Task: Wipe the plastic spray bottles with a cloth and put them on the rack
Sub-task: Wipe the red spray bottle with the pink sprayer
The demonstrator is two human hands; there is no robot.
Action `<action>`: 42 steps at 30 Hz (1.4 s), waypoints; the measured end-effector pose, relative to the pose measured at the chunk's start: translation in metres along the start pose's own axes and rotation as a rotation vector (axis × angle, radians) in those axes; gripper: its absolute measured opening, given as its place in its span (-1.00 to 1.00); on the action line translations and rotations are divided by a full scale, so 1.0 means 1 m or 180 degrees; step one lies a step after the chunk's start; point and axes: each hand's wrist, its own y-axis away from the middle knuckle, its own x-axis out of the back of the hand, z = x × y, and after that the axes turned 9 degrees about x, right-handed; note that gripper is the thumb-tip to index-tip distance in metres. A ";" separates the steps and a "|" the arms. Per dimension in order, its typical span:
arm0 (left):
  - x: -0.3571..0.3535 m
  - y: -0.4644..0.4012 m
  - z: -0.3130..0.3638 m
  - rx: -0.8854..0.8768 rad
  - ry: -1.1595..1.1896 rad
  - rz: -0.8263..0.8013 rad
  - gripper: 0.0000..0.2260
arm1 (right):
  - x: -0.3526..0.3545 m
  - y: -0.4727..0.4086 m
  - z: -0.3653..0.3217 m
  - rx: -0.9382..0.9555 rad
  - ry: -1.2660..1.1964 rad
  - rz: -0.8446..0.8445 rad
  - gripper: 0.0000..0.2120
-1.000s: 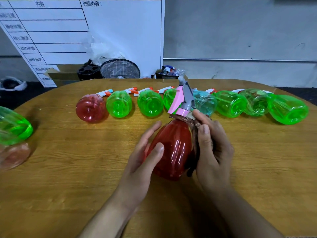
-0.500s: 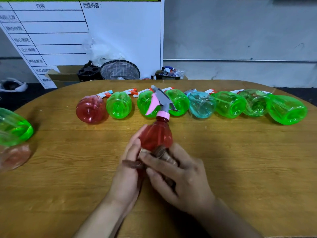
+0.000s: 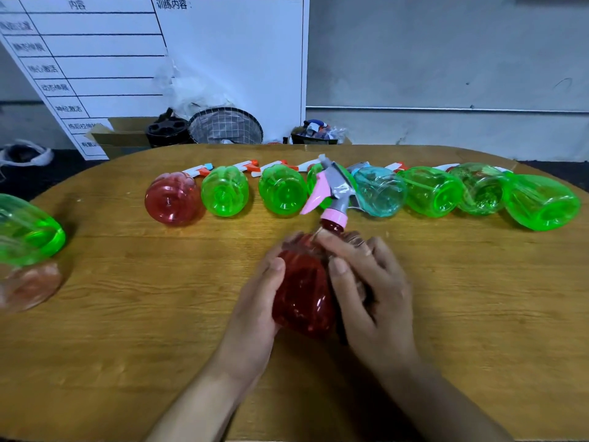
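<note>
Near the surface's middle, the red spray bottle [image 3: 302, 298] is gripped by the left hand [image 3: 258, 301]; the right hand [image 3: 369, 288] presses a barely visible cloth [image 3: 357, 239] against it. Light, thin, slippery plastic is judged; the body is best held.

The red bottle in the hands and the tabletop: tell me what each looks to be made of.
Red bottle: looks like thin, glossy, see-through plastic; light glints off its ribbed body and the tint stays translucent. Its spray head seems opaque plastic, pink and grey, with a duller sheen.
Tabletop: wood or a wood-look laminate, I cannot tell which; yellow-brown grain lines run across a smooth, faintly shiny surface.
</note>
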 end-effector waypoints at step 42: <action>-0.006 0.005 -0.013 -0.0423 -0.0894 -0.0217 -0.31 | 0.046 -0.040 0.037 -0.0343 0.1097 0.0255 -0.77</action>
